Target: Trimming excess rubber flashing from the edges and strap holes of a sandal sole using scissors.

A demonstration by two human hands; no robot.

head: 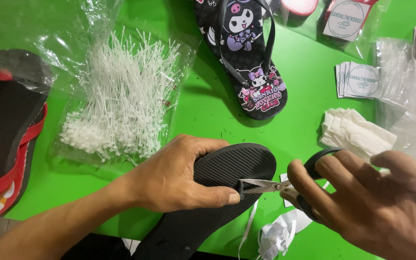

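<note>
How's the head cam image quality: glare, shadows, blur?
Head view: even overhead light, soft shadows under the upright sandal and the left hand; glare on the plastic bags at top left; right hand near the lens, slightly soft; scissors and sole sharp; the edges bow slightly outward.

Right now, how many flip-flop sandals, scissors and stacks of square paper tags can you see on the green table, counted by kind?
Flip-flop sandals: 4 (black ribbed-sole sandal in the left hand, black cartoon-print sandal, black and red bagged sandal, partly visible red-edged sandal)
Metal scissors, in the right hand: 1
Stacks of square paper tags: 1
Total: 6
</note>
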